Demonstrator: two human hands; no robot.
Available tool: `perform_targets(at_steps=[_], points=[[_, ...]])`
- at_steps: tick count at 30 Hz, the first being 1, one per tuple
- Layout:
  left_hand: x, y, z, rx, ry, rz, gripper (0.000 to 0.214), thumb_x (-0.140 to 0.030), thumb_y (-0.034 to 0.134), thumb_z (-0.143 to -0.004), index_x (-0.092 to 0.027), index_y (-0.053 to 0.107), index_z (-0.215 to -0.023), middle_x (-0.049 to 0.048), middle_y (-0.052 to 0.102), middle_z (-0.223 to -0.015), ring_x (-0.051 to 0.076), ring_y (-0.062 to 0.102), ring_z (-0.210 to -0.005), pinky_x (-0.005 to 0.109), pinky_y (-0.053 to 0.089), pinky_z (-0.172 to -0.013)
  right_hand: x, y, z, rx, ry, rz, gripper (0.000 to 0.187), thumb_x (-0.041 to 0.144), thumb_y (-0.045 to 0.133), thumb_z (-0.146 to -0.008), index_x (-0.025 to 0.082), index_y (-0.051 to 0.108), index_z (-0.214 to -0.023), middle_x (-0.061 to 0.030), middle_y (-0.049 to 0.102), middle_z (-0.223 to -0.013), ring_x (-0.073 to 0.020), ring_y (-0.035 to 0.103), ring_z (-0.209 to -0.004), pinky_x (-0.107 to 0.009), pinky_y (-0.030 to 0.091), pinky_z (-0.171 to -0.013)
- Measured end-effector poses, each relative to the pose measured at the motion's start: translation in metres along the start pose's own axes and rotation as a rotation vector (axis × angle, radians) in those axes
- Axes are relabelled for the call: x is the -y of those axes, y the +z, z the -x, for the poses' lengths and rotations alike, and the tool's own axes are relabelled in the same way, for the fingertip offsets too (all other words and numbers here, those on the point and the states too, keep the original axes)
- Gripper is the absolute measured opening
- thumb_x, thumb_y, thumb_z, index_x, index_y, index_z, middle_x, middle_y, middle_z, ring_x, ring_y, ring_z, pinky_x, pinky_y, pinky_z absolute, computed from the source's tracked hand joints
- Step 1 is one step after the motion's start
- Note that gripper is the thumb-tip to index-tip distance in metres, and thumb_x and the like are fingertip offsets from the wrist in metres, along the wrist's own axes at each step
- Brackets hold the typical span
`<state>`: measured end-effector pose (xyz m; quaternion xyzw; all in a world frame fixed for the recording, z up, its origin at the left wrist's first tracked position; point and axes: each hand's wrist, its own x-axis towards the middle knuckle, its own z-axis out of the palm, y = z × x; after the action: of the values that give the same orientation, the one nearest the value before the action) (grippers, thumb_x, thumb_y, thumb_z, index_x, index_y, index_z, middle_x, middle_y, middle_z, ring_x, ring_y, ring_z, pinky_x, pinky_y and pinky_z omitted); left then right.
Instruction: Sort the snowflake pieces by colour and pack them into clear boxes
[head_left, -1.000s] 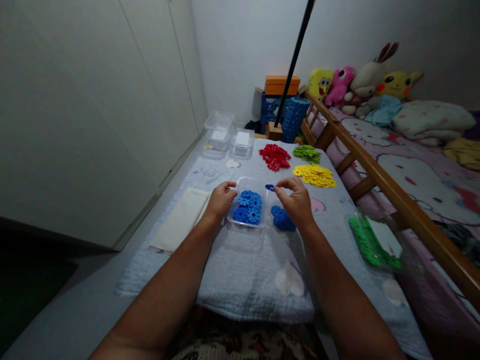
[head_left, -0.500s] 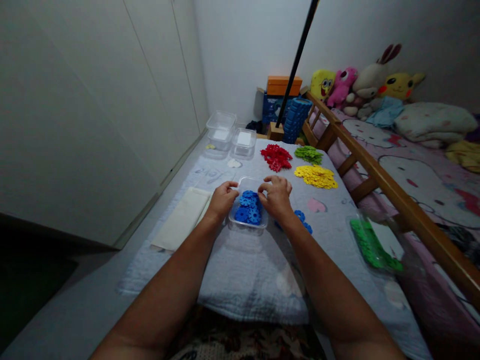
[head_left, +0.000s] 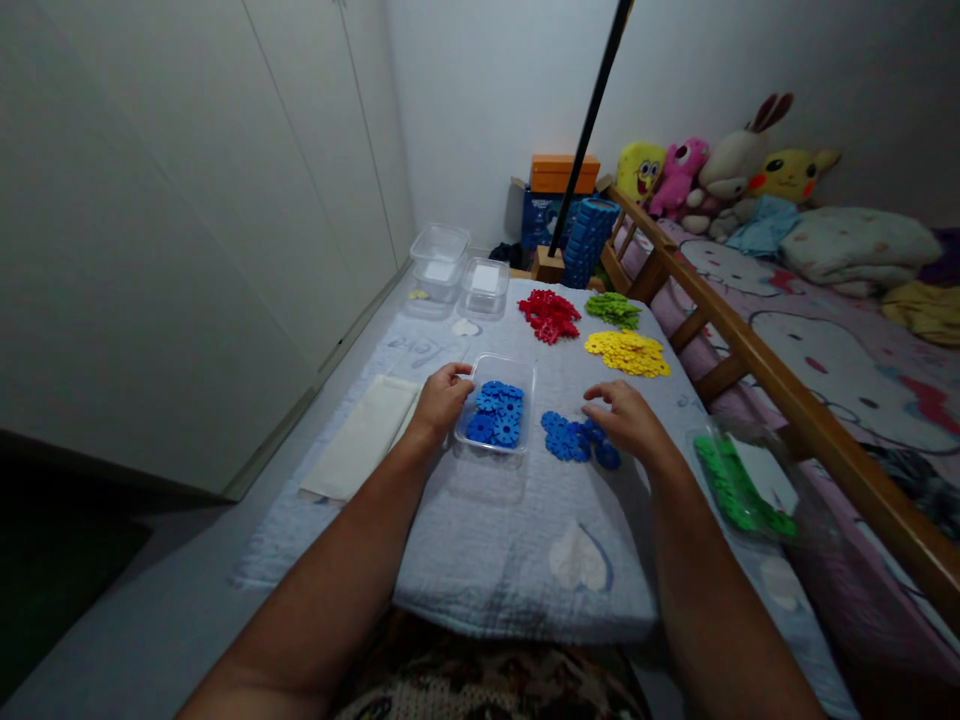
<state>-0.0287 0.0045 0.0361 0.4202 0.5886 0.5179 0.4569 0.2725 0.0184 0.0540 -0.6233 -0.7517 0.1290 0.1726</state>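
Note:
A clear plastic container [head_left: 527, 405] stands near the middle of the cloth-covered table, with several blue snowflake-shaped building discs [head_left: 498, 414] inside it. At its left rim, my left hand [head_left: 442, 398] pinches the edge between thumb and fingers. My right hand [head_left: 624, 412] is over the right part of a loose pile of blue discs [head_left: 564, 438] lying on the cloth. Its thumb and fingers are apart, and nothing shows between them. That hand partly covers the right end of the pile.
Red discs [head_left: 550, 316], light green discs [head_left: 613, 310] and yellow discs [head_left: 628, 353] lie in heaps at the back right. More clear containers [head_left: 440, 243] stand back left. Folded white cloth [head_left: 362, 437] lies at left; a container of green discs [head_left: 739, 485] sits by the bed rail [head_left: 739, 345].
My right hand has moved right, away from above the container, to the loose blue pile. My left hand has stayed at the container's left rim.

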Motion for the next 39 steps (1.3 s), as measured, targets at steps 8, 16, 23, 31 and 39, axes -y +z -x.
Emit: perform_targets(at_steps=[8,16,23,31,39], points=[[0.004,-0.001,-0.002,0.006,0.023,-0.002,0.035,-0.028,0.063,-0.062,-0.016,0.068,-0.095,-0.0072,0.047,-0.057,0.010,0.040,-0.048,0.023,0.029,-0.048,-0.031,0.013,0.012,0.152,0.023,0.135,0.018,0.020,0.072,-0.074,0.018,0.074,-0.092,-0.0055,0.071,-0.087,-0.0204,0.063,-0.088,-0.029,0.045,-0.080],[0.003,-0.001,-0.001,0.002,0.020,-0.024,0.035,-0.029,0.064,-0.062,-0.016,0.067,-0.096,-0.0080,0.043,-0.056,0.010,0.038,-0.048,0.022,0.028,-0.048,-0.031,0.018,0.015,0.035,0.038,-0.126,0.011,0.022,0.067,-0.068,0.022,0.058,-0.074,-0.0004,0.064,-0.075,-0.0175,0.057,-0.070,-0.028,0.042,-0.066],[0.004,-0.001,-0.002,0.003,0.019,-0.015,0.036,-0.029,0.064,-0.063,-0.016,0.067,-0.096,-0.0071,0.046,-0.057,0.010,0.040,-0.049,0.023,0.029,-0.049,-0.016,0.010,0.015,-0.077,0.103,-0.321,0.008,0.030,0.059,-0.074,0.022,0.061,-0.076,-0.0005,0.064,-0.071,-0.0183,0.058,-0.068,-0.031,0.044,-0.067],[0.001,0.000,0.000,0.009,0.010,-0.002,0.036,-0.029,0.063,-0.063,-0.016,0.066,-0.096,-0.0076,0.044,-0.056,0.010,0.038,-0.048,0.023,0.028,-0.048,0.040,0.003,-0.004,-0.118,-0.026,-0.593,0.014,0.035,0.063,-0.077,0.022,0.060,-0.080,0.0010,0.061,-0.072,-0.0160,0.056,-0.067,-0.029,0.043,-0.066],[0.003,-0.001,-0.001,0.009,0.023,0.000,0.037,-0.030,0.065,-0.064,-0.016,0.067,-0.097,-0.0073,0.045,-0.056,0.010,0.037,-0.049,0.023,0.027,-0.049,0.104,0.023,-0.027,-0.044,-0.130,-0.415,0.002,0.020,0.062,-0.080,0.022,0.061,-0.081,0.0014,0.065,-0.074,-0.0153,0.059,-0.072,-0.027,0.042,-0.071]])
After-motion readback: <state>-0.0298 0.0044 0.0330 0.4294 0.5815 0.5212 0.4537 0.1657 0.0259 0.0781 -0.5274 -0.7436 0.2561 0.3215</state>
